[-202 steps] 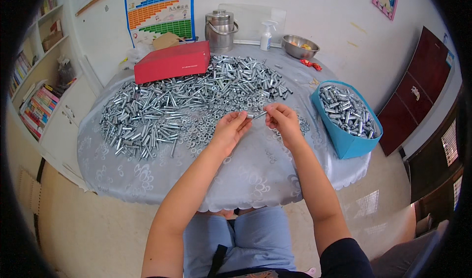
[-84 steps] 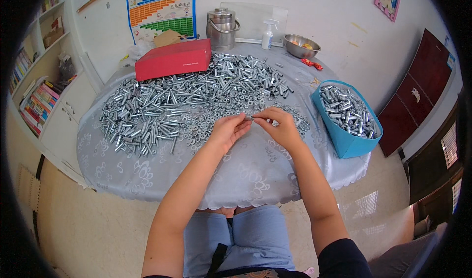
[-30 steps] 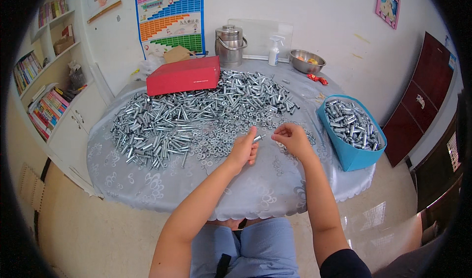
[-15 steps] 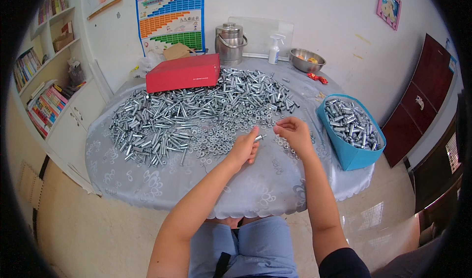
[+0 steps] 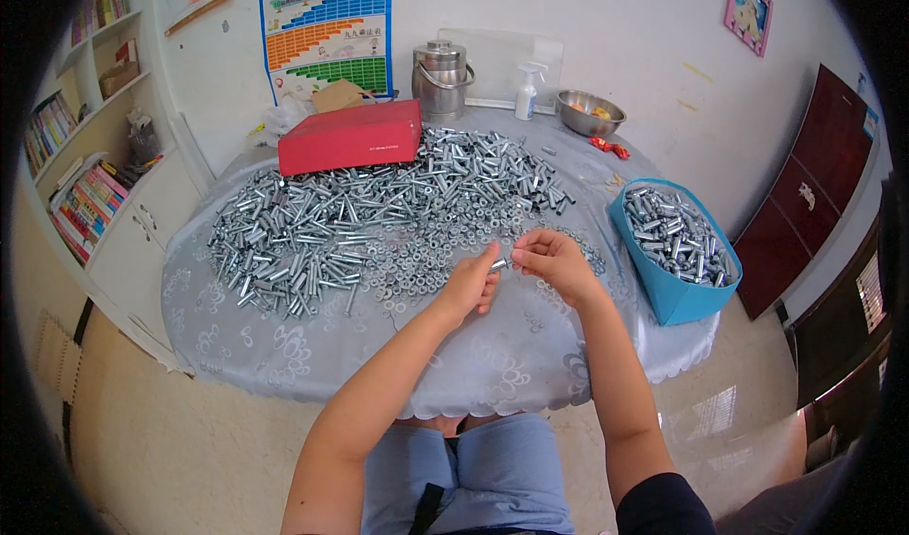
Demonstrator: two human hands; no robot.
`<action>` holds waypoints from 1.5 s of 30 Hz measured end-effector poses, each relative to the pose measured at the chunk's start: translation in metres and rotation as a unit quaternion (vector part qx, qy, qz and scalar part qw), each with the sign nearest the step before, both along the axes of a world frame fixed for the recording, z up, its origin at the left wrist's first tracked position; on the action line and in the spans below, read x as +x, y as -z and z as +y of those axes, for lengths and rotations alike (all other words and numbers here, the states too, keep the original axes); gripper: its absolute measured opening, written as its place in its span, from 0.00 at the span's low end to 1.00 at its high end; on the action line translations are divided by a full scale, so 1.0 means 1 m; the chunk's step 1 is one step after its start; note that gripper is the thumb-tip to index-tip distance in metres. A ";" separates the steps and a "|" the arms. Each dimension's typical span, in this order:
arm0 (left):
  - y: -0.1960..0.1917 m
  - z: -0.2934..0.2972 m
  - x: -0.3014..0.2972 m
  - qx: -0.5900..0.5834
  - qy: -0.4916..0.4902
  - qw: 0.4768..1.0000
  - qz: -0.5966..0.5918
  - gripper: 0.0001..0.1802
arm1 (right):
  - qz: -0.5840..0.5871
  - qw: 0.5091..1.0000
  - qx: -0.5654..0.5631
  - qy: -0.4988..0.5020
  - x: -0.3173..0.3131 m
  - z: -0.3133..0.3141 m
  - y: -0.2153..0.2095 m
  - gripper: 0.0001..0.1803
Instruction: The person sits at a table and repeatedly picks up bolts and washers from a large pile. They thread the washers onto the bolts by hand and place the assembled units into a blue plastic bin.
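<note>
I'm holding a metal sleeved bolt [image 5: 499,264] in the left hand [image 5: 464,287], its thumb pressing down against curled fingers and its narrow end pointing toward three o'clock. The right hand [image 5: 559,262] is meeting that end, thumb and forefinger drawn close together at the tip; I cannot tell whether they are pinching the tip itself or some small ring on it.

I'm reading the step in hand as fingertip work on the bolt's end, with the left hand serving as the clamp. As I'm judging it, the next move is calling for a steady left grip and a small, well-aligned motion of the right fingertips along the bolt's axis.

Taking the bolt as the centre of the dial, loose nuts and washers [image 5: 417,260] are lying at nine o'clock, a heap of bare metal bolts [image 5: 298,237] is spreading beyond them toward ten, and a red box [image 5: 355,139] is sitting at ten-thirty. At three o'clock, a teal bin [image 5: 691,303] is holding many more metal pieces.
</note>
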State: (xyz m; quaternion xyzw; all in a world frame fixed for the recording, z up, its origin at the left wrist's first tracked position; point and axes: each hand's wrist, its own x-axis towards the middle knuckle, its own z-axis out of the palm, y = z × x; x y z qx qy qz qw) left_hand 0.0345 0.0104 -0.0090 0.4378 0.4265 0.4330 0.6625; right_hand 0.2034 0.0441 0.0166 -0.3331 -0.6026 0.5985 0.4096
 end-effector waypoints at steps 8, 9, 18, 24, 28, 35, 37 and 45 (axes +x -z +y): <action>-0.004 -0.002 -0.003 -0.010 0.010 0.999 -0.045 0.28 | -0.016 1.000 -0.027 -0.004 -0.006 -0.003 -0.001 0.09; -0.004 -0.002 -0.002 -0.011 0.006 0.999 -0.044 0.28 | -0.018 1.000 -0.026 -0.001 -0.006 -0.004 -0.002 0.10; -0.006 -0.003 0.000 -0.020 -0.021 1.000 -0.007 0.28 | -0.085 0.992 0.089 -0.005 -0.008 -0.006 0.001 0.11; -0.008 -0.004 -0.002 -0.002 -0.020 1.000 -0.019 0.28 | -0.272 0.939 0.175 0.118 0.013 0.002 0.000 0.15; -0.005 -0.003 -0.004 -0.003 -0.021 1.000 -0.013 0.28 | -0.451 0.868 0.167 0.125 0.035 0.007 0.004 0.16; -0.005 -0.002 -0.001 0.004 -0.022 1.000 -0.003 0.27 | -0.483 0.852 0.179 0.093 0.041 0.014 0.014 0.14; -0.004 -0.001 -0.001 -0.001 -0.022 1.000 0.000 0.27 | -0.490 0.850 0.167 0.100 0.039 0.014 0.016 0.13; -0.006 -0.002 -0.002 -0.006 -0.023 1.000 0.001 0.28 | -0.321 0.911 0.248 0.075 0.016 0.000 -0.001 0.12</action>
